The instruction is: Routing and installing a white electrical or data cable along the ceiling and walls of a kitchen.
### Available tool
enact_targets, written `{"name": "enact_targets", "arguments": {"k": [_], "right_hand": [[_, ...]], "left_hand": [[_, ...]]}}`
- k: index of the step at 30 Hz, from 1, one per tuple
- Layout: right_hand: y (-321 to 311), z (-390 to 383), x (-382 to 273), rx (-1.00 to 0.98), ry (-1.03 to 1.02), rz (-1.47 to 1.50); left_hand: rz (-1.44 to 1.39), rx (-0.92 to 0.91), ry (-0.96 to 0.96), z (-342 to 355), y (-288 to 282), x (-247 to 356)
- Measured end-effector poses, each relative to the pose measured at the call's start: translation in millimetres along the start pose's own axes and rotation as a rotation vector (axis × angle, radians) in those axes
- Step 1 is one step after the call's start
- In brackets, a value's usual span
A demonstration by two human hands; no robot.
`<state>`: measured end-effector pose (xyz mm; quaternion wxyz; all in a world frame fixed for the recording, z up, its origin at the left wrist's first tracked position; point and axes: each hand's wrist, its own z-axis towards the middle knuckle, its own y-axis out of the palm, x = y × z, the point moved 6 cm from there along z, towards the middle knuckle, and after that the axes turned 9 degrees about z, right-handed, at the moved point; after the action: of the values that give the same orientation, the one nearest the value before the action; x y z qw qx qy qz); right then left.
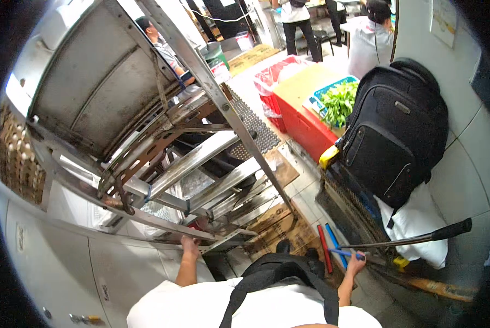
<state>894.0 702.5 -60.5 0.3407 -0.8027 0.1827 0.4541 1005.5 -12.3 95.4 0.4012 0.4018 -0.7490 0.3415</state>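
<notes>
We do best holding the blue stick [340, 253] steady right of the aluminium stepladder [193, 164], our right hand [356, 264] wrapped around it, though we cannot tell whether our left hand [189, 246], by the ladder's lower rail [165, 222], grips.

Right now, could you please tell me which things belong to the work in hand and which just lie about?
Work in hand: blue stick, held in right hand; metal ladder, beside left hand; perhaps red rod, blue rod.

Apparently lying about: black backpack; leafy greens.

Ladder [194, 162] on the left, backpack [398, 131] on the right, leafy greens [339, 99] in a basket [318, 94] farther ahead
</notes>
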Motion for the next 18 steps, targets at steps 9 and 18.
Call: {"name": "enact_targets", "arguments": {"k": [9, 18], "right_hand": [[-32, 93, 72, 0.315, 0.074, 0.078], [142, -129, -278, -1.187, -0.248, 0.526]], "left_hand": [[-0.3, 0.153, 0.415, -22, -4, 82], [-0.536, 0.197, 0.839, -158, 29, 248]]}}
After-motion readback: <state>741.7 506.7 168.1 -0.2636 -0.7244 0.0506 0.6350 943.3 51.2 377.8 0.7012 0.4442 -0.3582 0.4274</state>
